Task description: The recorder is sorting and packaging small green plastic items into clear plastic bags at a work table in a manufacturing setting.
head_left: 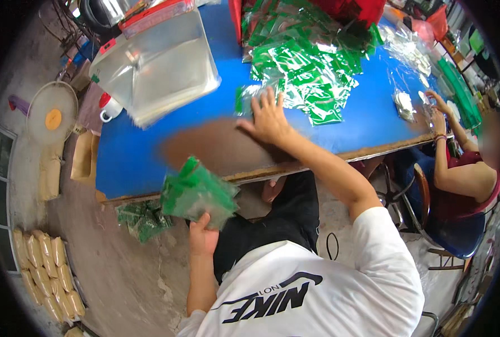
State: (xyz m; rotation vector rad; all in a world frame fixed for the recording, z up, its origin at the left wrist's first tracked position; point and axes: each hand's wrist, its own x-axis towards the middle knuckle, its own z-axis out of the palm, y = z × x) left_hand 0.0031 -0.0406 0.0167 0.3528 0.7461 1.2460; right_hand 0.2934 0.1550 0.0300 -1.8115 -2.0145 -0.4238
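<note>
My left hand [204, 237] is closed on a fanned stack of green-and-clear plastic packets [200, 194], held low in front of the table edge. The thumb lies over the near side of the stack; the other fingers are hidden beneath it. My right hand [268, 119] stretches over the blue table [140, 160] with its fingers spread. Its fingertips rest on a single packet [240, 101] with a green end, at the left edge of a large heap of similar packets [303, 67]. What the packets contain cannot be made out.
A stack of clear plastic sheets [168, 70] and a white mug with a red top [110, 108] occupy the table's left. More green packets [142, 222] lie below the near edge. A seated person [466, 182] handles small pieces at right. Filled bags [49, 275] stand lower left.
</note>
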